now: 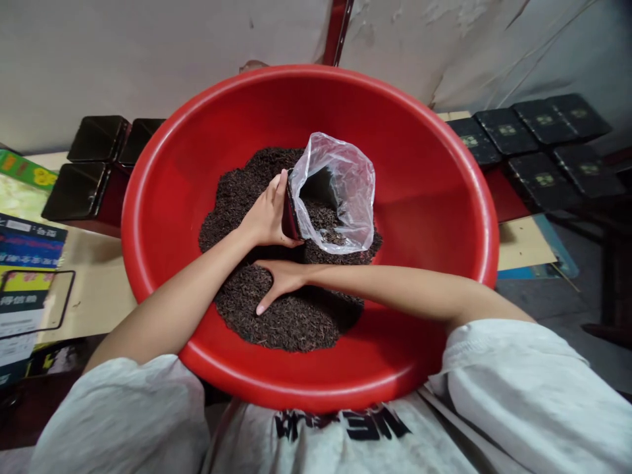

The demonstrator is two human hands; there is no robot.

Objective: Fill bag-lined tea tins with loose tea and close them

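A big red plastic basin [424, 197] holds a heap of dark loose tea leaves [291, 316]. In its middle lies a dark red tin lined with a clear plastic bag [345, 191], tipped on its side with some leaves inside. My left hand [269, 214] grips the tin's near edge. My right hand [279, 280] reaches across below it, fingers stretched flat on the leaves, pressed against the heap beside the tin's mouth.
Black square tins with lids [538, 141] stand in rows at the right on a table; more black tins [96, 161] stand at the left. Printed cardboard boxes [27, 263] lie at the far left. A pale wall is close behind the basin.
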